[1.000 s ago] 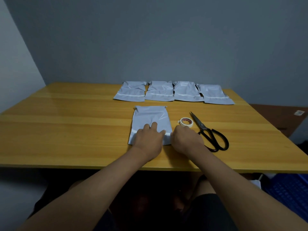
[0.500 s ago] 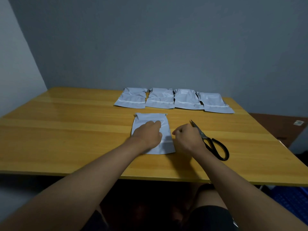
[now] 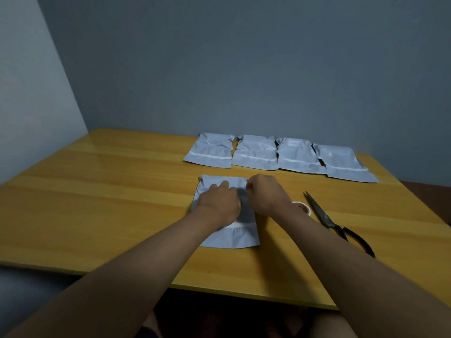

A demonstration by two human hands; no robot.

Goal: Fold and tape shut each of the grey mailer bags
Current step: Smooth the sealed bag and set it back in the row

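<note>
One grey mailer bag (image 3: 231,236) lies flat in front of me on the wooden table (image 3: 97,203), its white seal strip toward me. My left hand (image 3: 219,203) rests on the bag's middle with fingers stretched forward, pressing it down. My right hand (image 3: 264,195) sits over the bag's far right corner with curled fingers that appear to pinch the far edge. Both hands hide most of the bag's upper half. Several more grey mailer bags (image 3: 256,152) lie side by side in a row at the back.
A white tape roll (image 3: 303,208) sits just right of my right wrist, partly hidden by it. Black scissors (image 3: 334,224) lie further right, blades pointing away from me. A grey wall stands behind the table.
Both hands slid from the bag's near edge up toward its far edge. My right hand moved from beside the bag onto its far right corner. The near seal strip is uncovered.
</note>
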